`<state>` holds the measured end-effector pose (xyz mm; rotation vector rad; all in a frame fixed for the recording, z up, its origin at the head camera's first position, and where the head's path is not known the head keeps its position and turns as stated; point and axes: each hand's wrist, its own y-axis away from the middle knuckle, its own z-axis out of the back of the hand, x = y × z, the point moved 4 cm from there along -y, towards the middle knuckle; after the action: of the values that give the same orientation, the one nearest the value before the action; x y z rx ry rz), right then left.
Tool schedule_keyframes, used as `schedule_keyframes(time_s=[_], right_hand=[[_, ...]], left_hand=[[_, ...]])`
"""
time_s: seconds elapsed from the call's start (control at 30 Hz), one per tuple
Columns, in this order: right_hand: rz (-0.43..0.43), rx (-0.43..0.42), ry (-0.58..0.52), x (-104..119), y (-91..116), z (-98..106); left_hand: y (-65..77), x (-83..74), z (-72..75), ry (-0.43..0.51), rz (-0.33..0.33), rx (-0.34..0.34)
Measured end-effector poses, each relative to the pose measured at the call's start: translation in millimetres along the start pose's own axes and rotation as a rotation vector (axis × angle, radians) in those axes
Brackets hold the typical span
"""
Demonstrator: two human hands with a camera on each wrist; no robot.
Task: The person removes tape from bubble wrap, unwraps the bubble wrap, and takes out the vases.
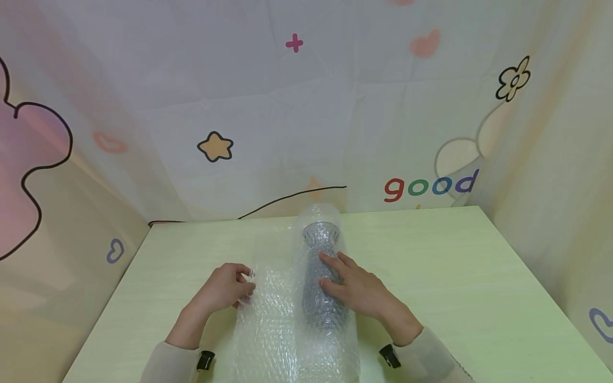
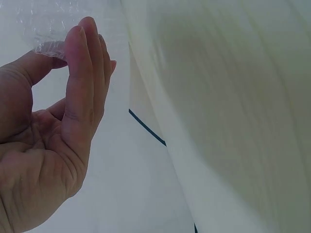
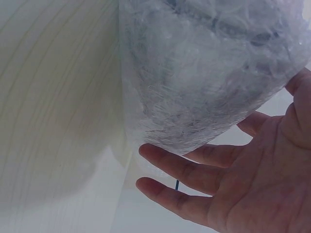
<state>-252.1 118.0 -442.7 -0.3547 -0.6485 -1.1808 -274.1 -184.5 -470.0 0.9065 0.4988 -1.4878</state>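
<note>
A grey-blue vase [image 1: 311, 287] lies on the table, its flared mouth toward the back, seen through layers of clear bubble wrap [image 1: 273, 330]. The flat part of the sheet stretches left from it toward the near edge. My left hand [image 1: 227, 287] pinches the sheet's left edge between thumb and fingers; the left wrist view shows the pinched bubble wrap [image 2: 48, 48] at the fingertips. My right hand [image 1: 359, 287] rests on the right side of the wrapped vase, fingers spread and only slightly bent. In the right wrist view those fingers [image 3: 194, 172] lie along the wrapped bundle [image 3: 194, 82].
The pale green table [image 1: 455, 287] extends on both sides of the wrap. A printed curtain [image 1: 268, 106] hangs behind it and along both sides. Small black clips [image 1: 205, 360] show by each sleeve cuff.
</note>
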Motion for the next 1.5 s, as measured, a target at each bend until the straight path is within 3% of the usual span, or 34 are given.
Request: schedule_keyframes(time_s=[0.63, 1.2, 1.5], right_hand=[[0.011, -0.006, 0.017, 0, 0, 1], [0.001, 0.004, 0.013, -1, -1, -1], [0.000, 0.000, 0.010, -1, -1, -1]], left_hand=[[-1.6, 13.0, -2.2, 0.001, 0.002, 0.024], [0.4, 12.4, 0.2, 0.050, -0.003, 0.038], [2.3, 11.8, 0.5, 0.045, -0.042, 0.094]])
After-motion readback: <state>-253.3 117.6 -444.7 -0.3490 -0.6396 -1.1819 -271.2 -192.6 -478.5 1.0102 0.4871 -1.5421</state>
